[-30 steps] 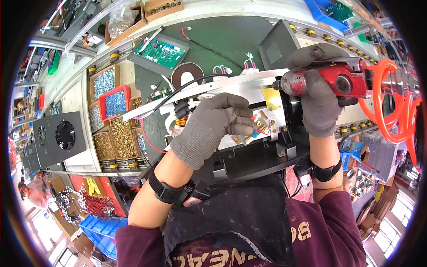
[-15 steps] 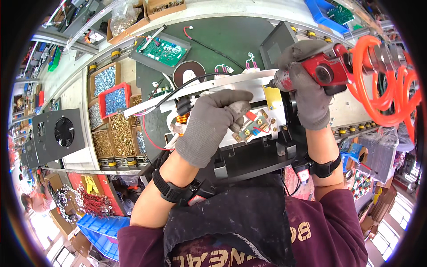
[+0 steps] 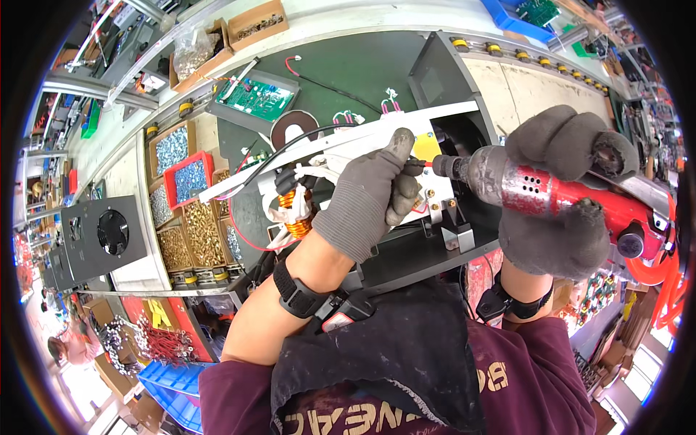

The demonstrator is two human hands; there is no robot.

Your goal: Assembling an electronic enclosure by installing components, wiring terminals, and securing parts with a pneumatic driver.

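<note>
My right hand (image 3: 558,239), in a grey glove, is wrapped around a red air screwdriver (image 3: 533,190). The tool lies roughly level, its dark nose toward my left hand. My left hand (image 3: 373,185), also gloved, is closed in a pinch at the driver's bit; whatever sits between the fingertips is too small to make out. Both hands are over an open black metal chassis (image 3: 435,254) with a long white metal rail (image 3: 391,118) across it. Beside my left wrist is a copper-wound coil (image 3: 296,217). A yellow label (image 3: 426,148) shows behind the bit.
At the left stand small bins of brass screws (image 3: 201,232) and a red bin of silver screws (image 3: 190,180). A green circuit board (image 3: 257,98) lies on the green mat beyond the chassis. A black fan panel (image 3: 101,228) is farther left. An orange coiled hose (image 3: 663,290) trails right.
The screwdriver has come nearer and turned level, its nose now at my left fingertips. My left hand has shifted slightly right, its fingers now pinched at the bit.
</note>
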